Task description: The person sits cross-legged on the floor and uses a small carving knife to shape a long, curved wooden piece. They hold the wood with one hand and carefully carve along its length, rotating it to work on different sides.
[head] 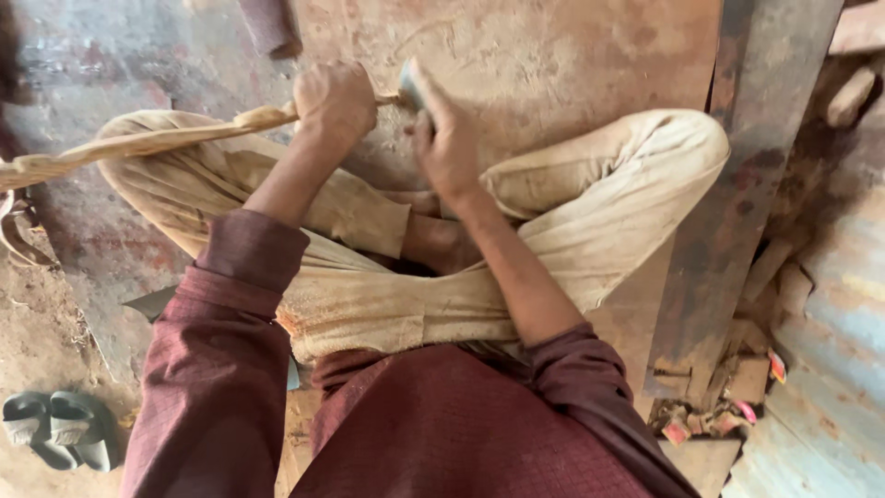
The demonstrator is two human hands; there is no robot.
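I sit cross-legged in dusty beige trousers (590,194) on a worn reddish floor. My left hand (334,100) is closed around a long pale carved wooden piece (138,140) that runs off to the left edge. My right hand (447,138) grips a small grey flat tool (412,85) and presses its end against the tip of the wooden piece, right beside my left hand. Both maroon sleeves are pushed up the forearms.
A long rusty metal bar (737,203) lies along the right of my knee. Wood scraps and offcuts (710,420) pile at the lower right beside a corrugated sheet (830,369). A pair of green sandals (60,426) rests at the lower left.
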